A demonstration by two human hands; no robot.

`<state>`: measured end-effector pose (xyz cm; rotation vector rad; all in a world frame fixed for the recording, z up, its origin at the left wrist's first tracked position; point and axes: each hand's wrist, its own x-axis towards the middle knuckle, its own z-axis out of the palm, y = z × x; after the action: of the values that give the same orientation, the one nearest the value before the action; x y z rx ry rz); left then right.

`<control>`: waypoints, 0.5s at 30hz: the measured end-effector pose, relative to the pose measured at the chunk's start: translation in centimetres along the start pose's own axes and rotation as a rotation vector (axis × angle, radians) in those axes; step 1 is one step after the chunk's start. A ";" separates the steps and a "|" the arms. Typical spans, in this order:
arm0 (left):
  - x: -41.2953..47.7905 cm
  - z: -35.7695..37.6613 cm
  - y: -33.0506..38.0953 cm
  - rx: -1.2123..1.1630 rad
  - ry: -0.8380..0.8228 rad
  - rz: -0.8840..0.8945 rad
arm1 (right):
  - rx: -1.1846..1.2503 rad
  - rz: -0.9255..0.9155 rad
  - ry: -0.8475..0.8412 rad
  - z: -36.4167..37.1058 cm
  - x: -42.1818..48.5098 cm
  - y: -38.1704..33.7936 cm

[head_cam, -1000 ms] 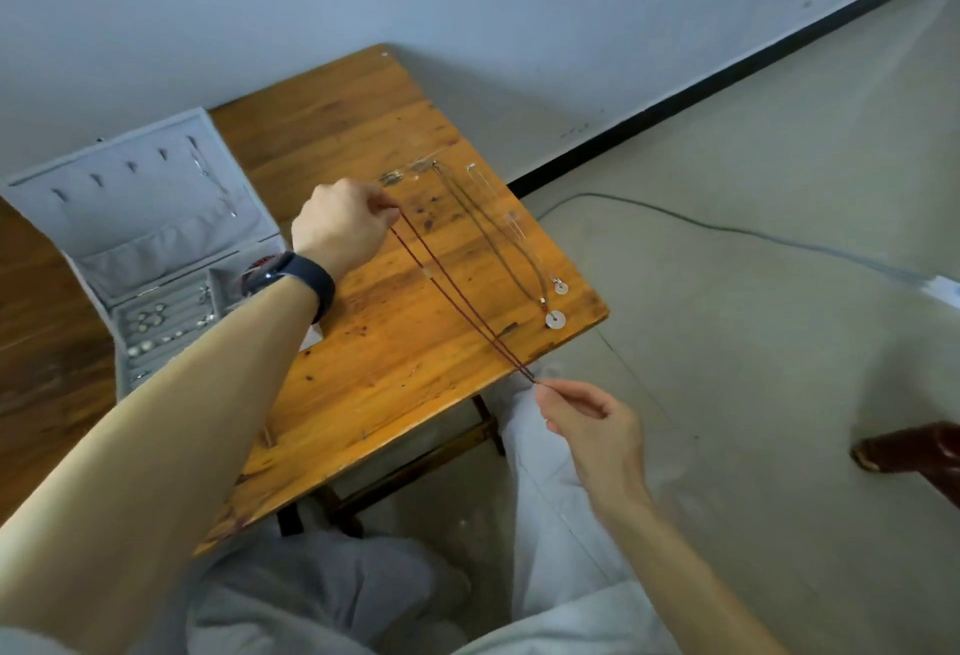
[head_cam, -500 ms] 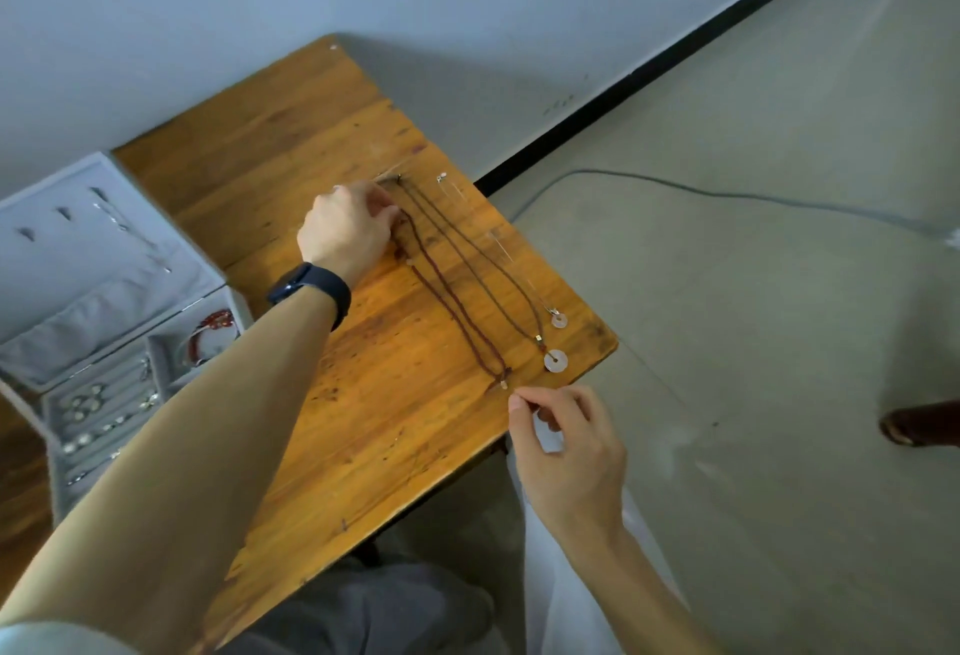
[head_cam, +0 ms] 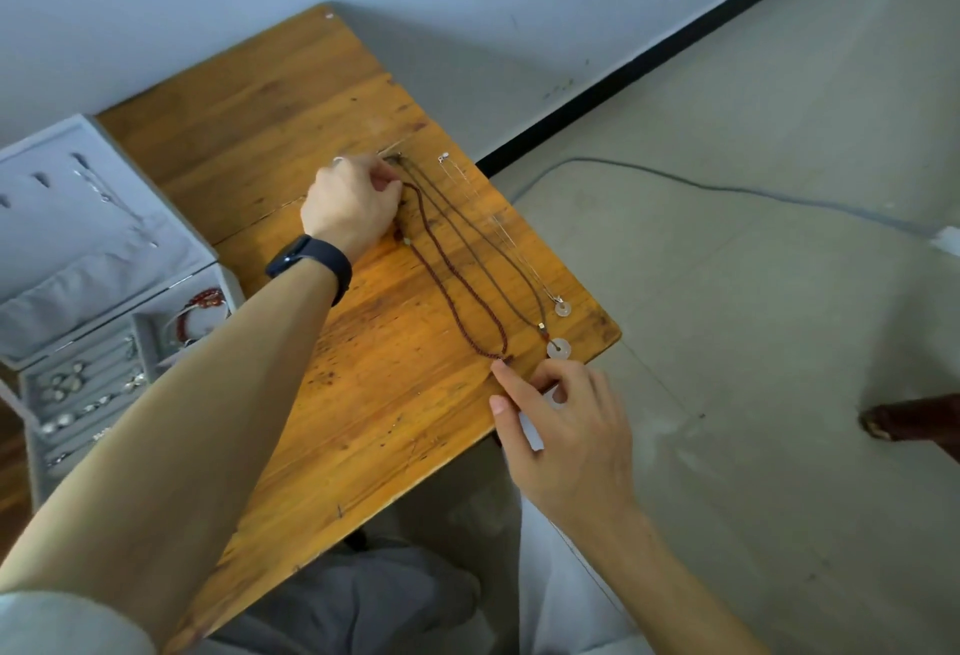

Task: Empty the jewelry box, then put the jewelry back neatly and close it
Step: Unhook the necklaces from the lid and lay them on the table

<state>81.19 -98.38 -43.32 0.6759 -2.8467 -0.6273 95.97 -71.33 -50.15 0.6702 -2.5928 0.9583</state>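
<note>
Three necklaces (head_cam: 491, 272) lie along wooden table's (head_cam: 291, 124) right edge; jewelry box (head_cam: 78, 238) sits open, left. Left hand (head_cam: 353, 207) pinches red cord necklace's (head_cam: 466, 289) far end. Right hand (head_cam: 566, 425) forefinger touches near end, grip unclear. Risk: a nudge sends pendants (head_cam: 558, 348) overboard.

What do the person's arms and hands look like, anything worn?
The left hand and right hand are bare, no gloves. The left wrist carries a dark smart band with an oblong face. Both forearms are uncovered; a pale grey sleeve edge shows on the left arm. Nothing is worn on the right wrist.
</note>
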 end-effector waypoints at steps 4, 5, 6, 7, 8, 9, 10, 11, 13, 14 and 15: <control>-0.4 0.0 -0.1 -0.054 0.004 -0.013 | -0.012 -0.033 0.015 -0.7 -0.4 0.9; -0.4 0.1 -0.1 -0.067 0.004 -0.018 | -0.010 -0.040 0.013 -0.9 -0.5 1.2; -0.5 0.1 -0.1 -0.073 0.004 -0.019 | -0.010 -0.047 0.009 -1.1 -0.7 1.5; -0.6 0.2 -0.1 -0.073 0.006 -0.017 | -0.010 -0.053 0.006 -1.3 -0.9 1.6; -0.7 0.3 -0.1 -0.073 0.008 -0.013 | -0.008 -0.057 0.006 -1.5 -1.0 1.8; -0.8 0.4 0.0 -0.072 0.013 -0.010 | -0.004 -0.061 0.008 -1.7 -1.0 1.8; -0.8 0.6 0.0 -0.070 0.019 -0.008 | 0.001 -0.066 0.010 -1.7 -1.1 1.9; -0.9 0.6 0.0 -0.067 0.025 -0.005 | 0.005 -0.072 0.011 -1.8 -1.2 2.0; -1.0 0.7 0.0 -0.066 0.028 0.002 | 0.014 -0.086 0.003 -1.9 -1.3 2.4; -1.0 0.8 0.1 -0.063 0.028 0.006 | 0.019 -0.091 -0.004 -1.9 -1.3 2.5; -1.0 0.8 0.1 -0.060 0.027 0.011 | 0.023 -0.095 -0.011 -1.9 -1.4 2.7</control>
<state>81.90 -97.58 -44.03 0.6535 -2.7925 -0.6930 95.97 -67.83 -50.74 0.7999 -2.5376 0.9591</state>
